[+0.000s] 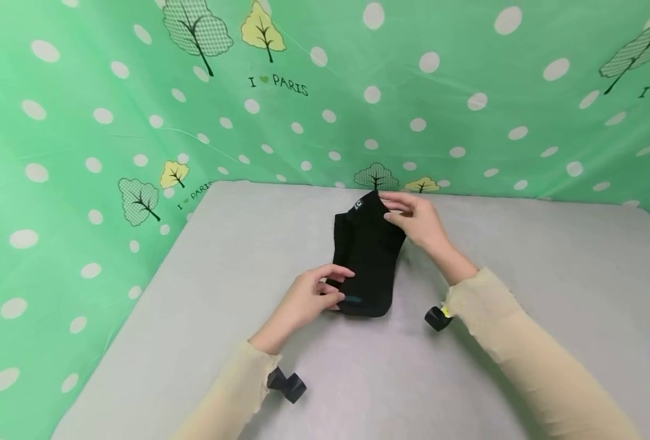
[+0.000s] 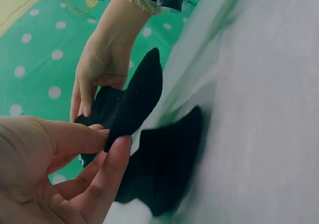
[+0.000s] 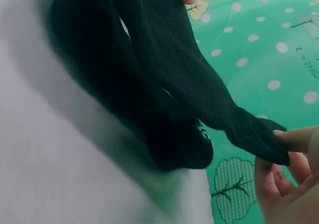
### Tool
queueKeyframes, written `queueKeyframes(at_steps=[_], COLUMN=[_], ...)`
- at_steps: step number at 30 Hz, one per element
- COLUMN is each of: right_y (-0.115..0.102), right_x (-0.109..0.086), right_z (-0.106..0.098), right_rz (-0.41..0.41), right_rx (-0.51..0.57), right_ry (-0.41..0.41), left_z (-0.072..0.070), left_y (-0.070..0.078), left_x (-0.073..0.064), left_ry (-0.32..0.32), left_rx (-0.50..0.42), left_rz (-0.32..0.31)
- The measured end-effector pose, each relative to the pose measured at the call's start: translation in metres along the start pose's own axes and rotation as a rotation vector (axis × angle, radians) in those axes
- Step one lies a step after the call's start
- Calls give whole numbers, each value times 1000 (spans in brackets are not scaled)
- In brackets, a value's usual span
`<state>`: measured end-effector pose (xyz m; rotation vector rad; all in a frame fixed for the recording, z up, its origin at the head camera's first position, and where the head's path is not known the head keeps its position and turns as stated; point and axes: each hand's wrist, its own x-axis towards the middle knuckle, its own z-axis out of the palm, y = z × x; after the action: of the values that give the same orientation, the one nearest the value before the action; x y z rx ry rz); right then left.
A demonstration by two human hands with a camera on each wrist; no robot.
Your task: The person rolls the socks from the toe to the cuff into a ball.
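Two black ankle socks are between my hands. My left hand (image 1: pixel 308 296) pinches the near end of the upper sock (image 1: pixel 371 256), close to a small teal mark. At the far end of that sock, my right hand (image 1: pixel 415 220) has the edge between thumb and fingers. Held this way, the upper sock (image 3: pixel 184 59) stretches above the lower sock (image 3: pixel 94 69), which lies on the grey surface. In the head view the lower sock is mostly covered, with its left edge and white lettering near the far end showing.
The grey tabletop (image 1: pixel 247 263) spreads around the socks. Behind and to the left hangs a green polka-dot cloth (image 1: pixel 280 122) printed with trees. A black strap device (image 1: pixel 287 385) sits on my left wrist, another black device (image 1: pixel 438 318) at my right.
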<state>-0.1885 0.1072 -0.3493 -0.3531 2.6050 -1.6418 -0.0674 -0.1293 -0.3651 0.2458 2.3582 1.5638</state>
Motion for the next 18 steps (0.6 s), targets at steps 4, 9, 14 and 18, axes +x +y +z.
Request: queueKeyframes(at_steps=[4, 9, 14, 18], right_y=[-2, 7, 20, 27], right_x=[11, 19, 21, 24], right_z=[18, 33, 41, 41], right_rz=[-19, 19, 73, 79], right_rx=[57, 66, -6, -81], right_ry=[6, 10, 1, -1], left_z=[-13, -22, -21, -18], left_y=[-6, -17, -27, -28], left_x=[-4, -1, 4, 7], left_ry=[31, 43, 44, 71], left_rx=[-3, 9, 32, 70], left_rz=[-19, -51, -99, -120])
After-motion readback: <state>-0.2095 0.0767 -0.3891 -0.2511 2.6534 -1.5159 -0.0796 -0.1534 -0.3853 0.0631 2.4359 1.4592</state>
